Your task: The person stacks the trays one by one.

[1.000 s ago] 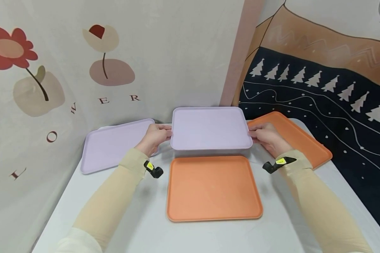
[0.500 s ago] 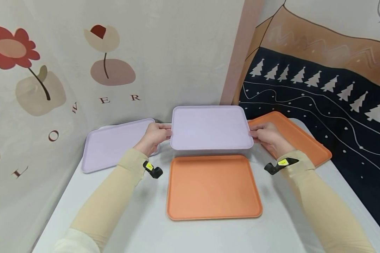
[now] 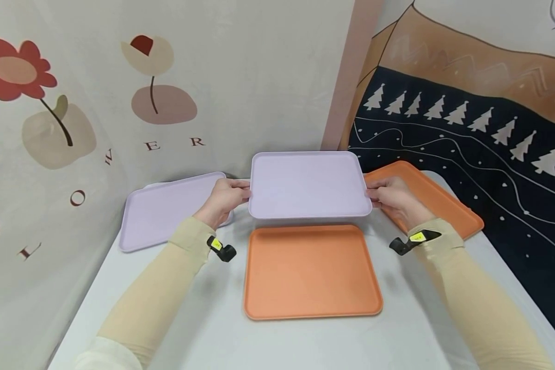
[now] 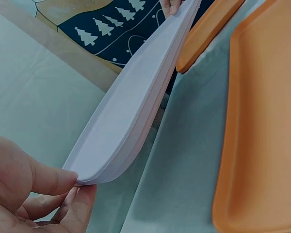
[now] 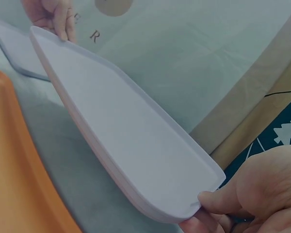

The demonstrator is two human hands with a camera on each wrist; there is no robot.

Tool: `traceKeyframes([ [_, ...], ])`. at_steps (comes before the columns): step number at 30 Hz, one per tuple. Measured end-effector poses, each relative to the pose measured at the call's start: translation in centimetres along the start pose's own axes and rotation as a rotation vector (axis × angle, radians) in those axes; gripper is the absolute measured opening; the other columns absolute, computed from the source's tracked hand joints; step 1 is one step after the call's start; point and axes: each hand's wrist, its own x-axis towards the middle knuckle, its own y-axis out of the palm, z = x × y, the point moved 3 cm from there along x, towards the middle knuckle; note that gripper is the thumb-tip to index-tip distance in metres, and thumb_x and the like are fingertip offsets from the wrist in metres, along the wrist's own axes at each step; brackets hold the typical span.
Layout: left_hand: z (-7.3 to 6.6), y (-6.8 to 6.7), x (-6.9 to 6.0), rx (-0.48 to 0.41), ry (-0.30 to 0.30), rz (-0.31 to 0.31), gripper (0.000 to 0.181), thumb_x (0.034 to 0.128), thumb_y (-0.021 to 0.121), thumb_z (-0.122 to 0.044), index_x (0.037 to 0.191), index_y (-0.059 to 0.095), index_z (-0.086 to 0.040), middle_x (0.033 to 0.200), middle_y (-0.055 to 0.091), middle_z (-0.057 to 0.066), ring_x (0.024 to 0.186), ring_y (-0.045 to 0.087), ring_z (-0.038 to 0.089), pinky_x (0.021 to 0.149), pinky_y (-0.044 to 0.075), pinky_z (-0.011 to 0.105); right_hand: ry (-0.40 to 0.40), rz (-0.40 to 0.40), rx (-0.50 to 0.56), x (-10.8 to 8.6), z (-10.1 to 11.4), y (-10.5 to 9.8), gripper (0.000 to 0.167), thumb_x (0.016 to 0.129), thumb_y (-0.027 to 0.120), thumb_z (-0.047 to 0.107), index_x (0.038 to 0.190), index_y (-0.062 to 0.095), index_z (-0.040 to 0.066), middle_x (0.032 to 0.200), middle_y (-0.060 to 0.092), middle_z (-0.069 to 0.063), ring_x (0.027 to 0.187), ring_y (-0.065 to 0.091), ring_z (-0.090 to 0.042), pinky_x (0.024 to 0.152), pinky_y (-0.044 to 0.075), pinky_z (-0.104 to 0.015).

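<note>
Between the two hands a lilac tray [image 3: 310, 185] is held up off the table, behind an orange tray [image 3: 312, 272] that lies flat. The left hand [image 3: 223, 199] pinches its left edge, thumb above and fingers beneath, as the left wrist view shows at the tray's corner [image 4: 102, 155]. On the opposite edge the right hand [image 3: 395, 199] pinches likewise; in the right wrist view its thumb lies on the rim of the lilac tray [image 5: 126, 131]. Seen from the side, the held tray shows layered edges; how many trays are stacked cannot be told.
Another lilac tray [image 3: 166, 210] lies at the back left of the white-covered table [image 3: 203, 329], partly behind the left hand. At the back right, a second orange tray [image 3: 432, 198] lies angled behind the right hand. Printed cloths [image 3: 259, 77] hang behind the table.
The held lilac tray has risen slightly and come a little nearer the camera, both hands keeping their grip. The right hand has shifted slightly to the right.
</note>
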Motion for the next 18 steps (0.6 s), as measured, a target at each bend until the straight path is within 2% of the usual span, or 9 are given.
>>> traceKeyframes([
  [5,-0.3,-0.1,-0.1,-0.009,-0.003,0.017,0.040,0.1002,0.060,0.007,0.139,0.058,0.016,0.137,0.061,0.029,0.119,0.064,0.030,0.104,0.057,0.035,0.000,0.039,0.030,-0.3,-0.1,-0.5,0.048,0.107,0.057,-0.001,0.149,0.043,-0.018,0.128,0.052,-0.018,0.087,0.059,-0.010,0.076,0.058,-0.017],
  [9,-0.7,-0.1,-0.4,-0.017,-0.010,0.033,0.040,0.0999,0.060,0.008,0.139,0.058,0.016,0.137,0.061,0.029,0.119,0.065,0.031,0.103,0.057,0.035,0.006,0.053,0.019,-0.5,-0.1,-0.7,0.048,0.107,0.057,-0.001,0.150,0.043,-0.017,0.129,0.052,-0.019,0.088,0.060,-0.009,0.077,0.059,-0.017],
  [18,-0.7,-0.1,-1.0,-0.026,-0.016,0.021,0.039,0.0997,0.063,0.007,0.138,0.061,0.014,0.135,0.062,0.027,0.112,0.067,0.024,0.099,0.059,0.032,-0.022,0.061,-0.019,-1.0,-0.2,-0.8,0.046,0.107,0.058,-0.001,0.148,0.045,-0.017,0.127,0.056,-0.021,0.086,0.062,-0.011,0.079,0.060,-0.021],
])
